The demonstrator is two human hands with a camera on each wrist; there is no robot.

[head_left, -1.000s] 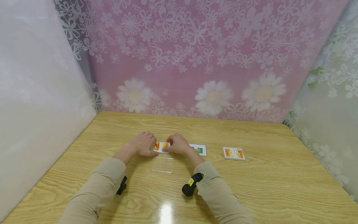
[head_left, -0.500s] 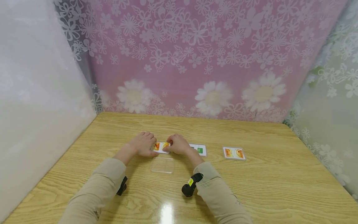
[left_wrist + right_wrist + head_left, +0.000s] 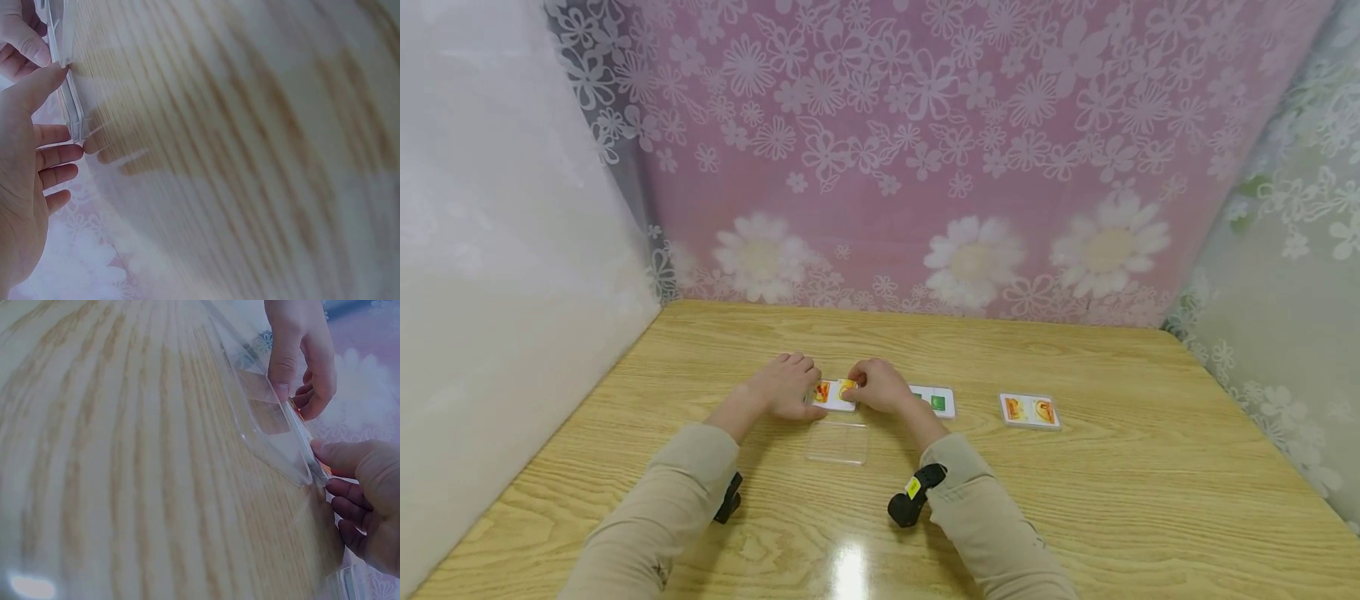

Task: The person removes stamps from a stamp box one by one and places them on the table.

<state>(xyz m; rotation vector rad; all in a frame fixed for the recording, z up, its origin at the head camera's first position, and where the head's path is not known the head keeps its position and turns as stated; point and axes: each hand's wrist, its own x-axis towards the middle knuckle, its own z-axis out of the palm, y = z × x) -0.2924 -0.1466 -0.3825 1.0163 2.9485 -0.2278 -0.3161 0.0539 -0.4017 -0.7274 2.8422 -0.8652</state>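
Observation:
A clear plastic case with white cards printed in orange and yellow (image 3: 833, 407) lies flat on the table between the two hands in the head view. My left hand (image 3: 784, 387) grips its left end, thumb at the near edge and fingers at the far side. With thumb and fingers, my right hand (image 3: 882, 387) pinches a yellow-pictured card (image 3: 846, 385) at the right end, its far edge raised a little. A clear plastic lid (image 3: 837, 443) lies just in front of the case. Both wrist views show the hands at the case (image 3: 72, 109) edge-on; the right fingertips are partly hidden.
To the right of the right hand lies a case with green-printed cards (image 3: 942, 402), partly covered by that hand. Farther right is another case with orange-printed cards (image 3: 1030, 411). The wooden table (image 3: 1112, 500) meets flowered curtains (image 3: 910, 167) at the back and sides.
The yellow-pictured card under the right hand has shifted slightly away and to the right, out of line with the card beside it. The left hand, lid and other cases stay in place.

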